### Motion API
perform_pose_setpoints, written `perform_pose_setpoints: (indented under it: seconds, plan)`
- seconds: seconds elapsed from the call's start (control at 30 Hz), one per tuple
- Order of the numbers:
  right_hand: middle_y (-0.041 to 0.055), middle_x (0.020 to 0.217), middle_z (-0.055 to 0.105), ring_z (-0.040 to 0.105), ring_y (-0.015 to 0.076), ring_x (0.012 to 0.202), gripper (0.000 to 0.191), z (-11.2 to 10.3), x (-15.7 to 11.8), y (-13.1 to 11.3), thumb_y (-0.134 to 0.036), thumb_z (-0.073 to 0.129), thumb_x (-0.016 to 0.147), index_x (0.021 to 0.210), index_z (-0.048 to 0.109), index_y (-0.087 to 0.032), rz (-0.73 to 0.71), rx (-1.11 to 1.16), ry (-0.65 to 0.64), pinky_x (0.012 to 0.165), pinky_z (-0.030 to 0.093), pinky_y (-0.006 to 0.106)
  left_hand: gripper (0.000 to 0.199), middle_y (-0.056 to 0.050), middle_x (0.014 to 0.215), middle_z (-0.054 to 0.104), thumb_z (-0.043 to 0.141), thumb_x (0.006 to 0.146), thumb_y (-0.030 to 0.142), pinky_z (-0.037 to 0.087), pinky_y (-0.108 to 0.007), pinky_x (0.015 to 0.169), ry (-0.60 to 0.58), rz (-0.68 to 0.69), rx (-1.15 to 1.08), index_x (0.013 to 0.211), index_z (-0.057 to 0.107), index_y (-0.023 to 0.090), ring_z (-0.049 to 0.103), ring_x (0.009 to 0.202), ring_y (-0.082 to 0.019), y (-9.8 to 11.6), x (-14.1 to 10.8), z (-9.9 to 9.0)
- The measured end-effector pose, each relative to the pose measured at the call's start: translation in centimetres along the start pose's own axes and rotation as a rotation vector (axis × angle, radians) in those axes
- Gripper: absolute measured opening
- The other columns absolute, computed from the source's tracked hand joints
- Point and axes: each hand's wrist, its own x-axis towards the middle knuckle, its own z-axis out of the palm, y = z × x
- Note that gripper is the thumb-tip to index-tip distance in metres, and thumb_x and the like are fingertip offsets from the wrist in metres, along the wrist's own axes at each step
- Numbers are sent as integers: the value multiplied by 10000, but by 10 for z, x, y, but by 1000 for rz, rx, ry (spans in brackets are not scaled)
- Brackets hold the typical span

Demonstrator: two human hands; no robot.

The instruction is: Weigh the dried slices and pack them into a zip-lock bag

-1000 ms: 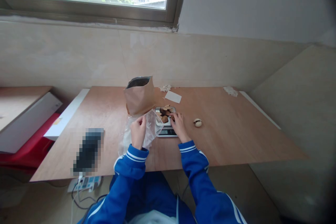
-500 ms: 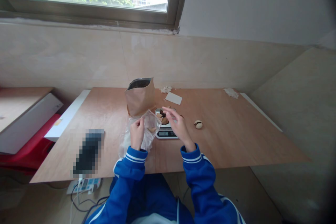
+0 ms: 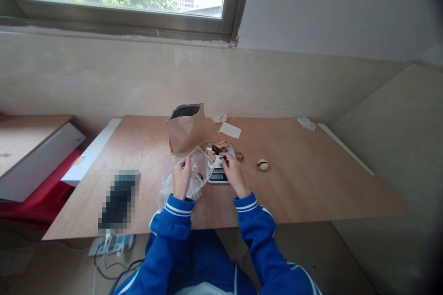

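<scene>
My left hand (image 3: 182, 177) is closed on the edge of a clear plastic bag (image 3: 204, 162), held open to the left of a small kitchen scale (image 3: 218, 177). Inside the bag a small brown piece shows. Over the scale's plate, my right hand (image 3: 232, 173) has its thumb and fingers closed around a dark dried slice (image 3: 225, 161), mostly hidden by the fingers. Brown and tan dried slices (image 3: 218, 148) lie at the back of the scale, with another tan slice (image 3: 239, 156) at its right edge.
An open brown paper pouch (image 3: 187, 129) stands behind the clear bag. Further back are a white card (image 3: 230, 130) and crumpled tissue (image 3: 220, 119). A round cream object (image 3: 263, 164) sits to the right. A dark, pixelated phone-like device (image 3: 118, 200) with a cable lies left.
My right hand has come down and its spread fingers have closed on a dark slice over the scale. The tan slice there has shifted out of view. My left hand stays on the bag.
</scene>
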Motion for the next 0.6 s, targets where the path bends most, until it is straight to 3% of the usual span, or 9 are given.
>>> perform_pose_setpoints:
  seconds: [0.1, 0.2, 0.3, 0.37, 0.5, 0.6]
  plan:
    - [102, 1077, 668, 644, 204, 814, 327, -9, 7, -26, -321, 479, 903, 1184, 582, -188, 105, 272, 56, 754, 537, 354, 462, 13, 474, 482, 516, 821, 522, 359, -229, 510, -13, 4, -13, 718, 694, 108, 479, 543, -137, -2, -1, 2]
    - [91, 1089, 666, 632, 163, 698, 412, -12, 15, -51, -404, 522, 890, 1250, 541, -204, 134, 491, -118, 611, 541, 298, 460, 24, 469, 457, 522, 818, 528, 351, -227, 494, -22, -6, -36, 759, 703, 110, 456, 518, -127, -4, -2, 3]
    - [83, 1139, 662, 657, 182, 878, 447, -9, 25, -57, -435, 520, 897, 1291, 524, -225, 88, 555, -282, 692, 557, 292, 454, 44, 460, 399, 526, 818, 531, 320, -223, 461, -14, -31, -57, 798, 705, 114, 400, 475, -109, -6, -2, 1]
    - [88, 1189, 650, 632, 199, 1021, 390, -6, 34, -46, -403, 475, 919, 1253, 561, -221, 41, 474, -200, 807, 545, 322, 471, 56, 457, 357, 524, 815, 549, 294, -220, 439, -11, -59, -74, 797, 698, 112, 360, 450, -98, -7, -2, -2]
    - [108, 1194, 633, 591, 218, 1102, 349, 3, 47, -4, -203, 401, 890, 1149, 634, -197, -34, 192, 45, 952, 484, 391, 508, 66, 460, 334, 537, 783, 598, 261, -213, 410, -14, -109, -127, 782, 683, 111, 330, 419, -82, -7, -2, -5]
    - [119, 1305, 559, 498, 235, 1239, 484, 9, 52, 24, -90, 429, 802, 1240, 600, -203, -112, -32, -17, 1052, 403, 434, 511, 71, 462, 329, 553, 764, 603, 254, -210, 403, -12, -121, -143, 803, 687, 111, 321, 411, -75, -5, -2, -6]
